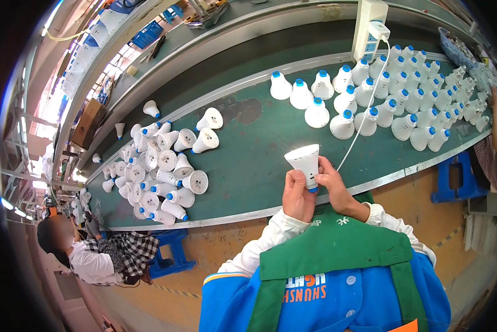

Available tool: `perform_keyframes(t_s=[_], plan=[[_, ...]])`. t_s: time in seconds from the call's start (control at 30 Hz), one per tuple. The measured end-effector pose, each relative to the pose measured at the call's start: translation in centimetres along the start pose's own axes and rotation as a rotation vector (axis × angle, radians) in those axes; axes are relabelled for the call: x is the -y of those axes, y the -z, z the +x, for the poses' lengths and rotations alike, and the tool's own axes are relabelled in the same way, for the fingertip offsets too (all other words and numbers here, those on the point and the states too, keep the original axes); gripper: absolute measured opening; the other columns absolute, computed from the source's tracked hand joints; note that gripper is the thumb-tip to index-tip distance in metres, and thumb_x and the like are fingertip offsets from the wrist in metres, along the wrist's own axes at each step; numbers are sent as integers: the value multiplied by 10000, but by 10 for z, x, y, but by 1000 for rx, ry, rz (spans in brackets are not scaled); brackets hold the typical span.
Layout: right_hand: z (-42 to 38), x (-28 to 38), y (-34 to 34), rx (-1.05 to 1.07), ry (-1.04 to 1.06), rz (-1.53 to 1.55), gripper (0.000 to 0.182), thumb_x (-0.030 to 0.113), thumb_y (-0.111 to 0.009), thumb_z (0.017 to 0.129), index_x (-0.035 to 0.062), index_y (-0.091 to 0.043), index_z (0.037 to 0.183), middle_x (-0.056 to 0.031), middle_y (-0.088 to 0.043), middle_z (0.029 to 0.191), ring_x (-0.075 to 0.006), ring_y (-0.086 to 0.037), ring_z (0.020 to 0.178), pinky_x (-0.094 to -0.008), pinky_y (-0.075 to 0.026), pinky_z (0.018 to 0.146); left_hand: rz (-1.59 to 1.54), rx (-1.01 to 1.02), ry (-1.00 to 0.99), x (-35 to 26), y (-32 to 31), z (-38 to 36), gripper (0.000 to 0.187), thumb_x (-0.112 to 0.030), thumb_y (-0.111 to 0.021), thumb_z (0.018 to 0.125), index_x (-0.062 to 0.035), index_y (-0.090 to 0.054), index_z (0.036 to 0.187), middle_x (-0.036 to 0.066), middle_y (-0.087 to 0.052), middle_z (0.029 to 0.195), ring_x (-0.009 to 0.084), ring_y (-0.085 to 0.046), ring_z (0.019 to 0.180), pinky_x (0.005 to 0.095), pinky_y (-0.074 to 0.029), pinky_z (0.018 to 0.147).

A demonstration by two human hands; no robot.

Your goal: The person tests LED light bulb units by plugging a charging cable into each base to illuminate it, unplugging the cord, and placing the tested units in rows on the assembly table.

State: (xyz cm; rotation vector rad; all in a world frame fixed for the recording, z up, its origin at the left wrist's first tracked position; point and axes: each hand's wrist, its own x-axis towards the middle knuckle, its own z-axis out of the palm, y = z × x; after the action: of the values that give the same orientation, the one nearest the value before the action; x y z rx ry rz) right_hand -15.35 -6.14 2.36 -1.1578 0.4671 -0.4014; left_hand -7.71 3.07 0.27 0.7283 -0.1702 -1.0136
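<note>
Both my hands hold one white lamp housing [304, 159] with a blue base, its wide end pointing up and away from me, just above the near edge of the green conveyor belt [259, 149]. My left hand [296, 197] wraps the housing's narrow end from the left. My right hand [332, 181] grips the same end from the right, with its fingers at the blue base. A white cable [364, 119] runs across the belt towards my right hand.
A heap of housings [163, 171] lies on its side on the belt at the left. Several upright housings with blue bases [392, 99] stand in rows at the right. A white power strip [368, 25] sits behind them. Another person [96, 254] sits at the lower left beside a blue stool [171, 252].
</note>
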Motion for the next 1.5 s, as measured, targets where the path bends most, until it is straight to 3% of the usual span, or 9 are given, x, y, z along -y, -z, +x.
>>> perform_keyframes(t_s=[0.27,0.47,0.57,0.87,1.1,1.2,1.33,1.37,1.5], plan=[[2,-3,-1,-14,-17,-11,462,200,-465,848,-20,-411,1250,-41,-516,922,-99,-464,829,-255,-397,741,-91,-86,11,-2,-6,0,198,-261,-480,981,-87,-403,1036,112,-555,1109,218,-545,1059,399,-431,920],[2,-4,-4,-4,5,-9,409,163,-458,878,-26,-408,1237,-56,-521,936,-109,-479,844,-281,-425,756,-82,-95,20,-2,-7,-1,189,-256,-488,979,-92,-405,1023,97,-557,1083,202,-541,1034,390,-426,917],[3,-3,-3,1,-21,-46,434,175,-467,873,-31,-401,1249,-61,-523,933,-112,-482,837,-276,-428,746,8,-30,4,4,7,3,343,-391,-450,972,-93,-398,1132,101,-521,1196,235,-514,1116,456,-398,957],[2,0,-1,9,-23,-80,558,265,-497,840,-48,-385,1287,-53,-520,915,-112,-474,816,-251,-406,729,-6,-50,20,2,4,1,328,-379,-416,986,-91,-409,1142,100,-526,1199,237,-521,1115,451,-392,960],[4,0,0,-36,-1,-100,476,301,-474,904,-38,-451,1236,-65,-556,951,-116,-488,832,-253,-409,779,-107,-133,99,-6,3,6,413,-384,-414,985,-69,-439,1250,102,-541,1198,220,-537,1103,401,-429,944],[8,-4,7,-113,24,-103,426,326,-459,946,-16,-500,1197,-69,-583,988,-115,-496,851,-257,-413,802,-89,-29,87,-17,10,6,457,-395,-429,977,-50,-446,1277,106,-550,1188,215,-557,1074,375,-463,924],[7,-13,29,-182,31,-118,359,304,-477,962,11,-533,1162,-54,-597,1001,-104,-503,870,-251,-414,808,-86,-53,-5,-29,21,10,465,-329,-545,934,-25,-435,1268,111,-549,1184,252,-556,1094,403,-464,958],[5,-14,32,-196,36,-125,347,293,-483,960,11,-536,1155,-51,-597,1002,-103,-503,874,-247,-412,808,-169,1,-8,-33,26,12,459,-196,-614,903,-13,-418,1276,110,-542,1192,269,-543,1123,425,-449,986],[-2,-25,41,-286,118,-221,271,206,-524,944,1,-543,1120,-15,-590,927,-71,-492,796,-217,-411,716,70,-5,-137,-46,29,17,539,-38,-671,823,-5,-403,1290,120,-532,1219,270,-531,1152,412,-433,1002]])
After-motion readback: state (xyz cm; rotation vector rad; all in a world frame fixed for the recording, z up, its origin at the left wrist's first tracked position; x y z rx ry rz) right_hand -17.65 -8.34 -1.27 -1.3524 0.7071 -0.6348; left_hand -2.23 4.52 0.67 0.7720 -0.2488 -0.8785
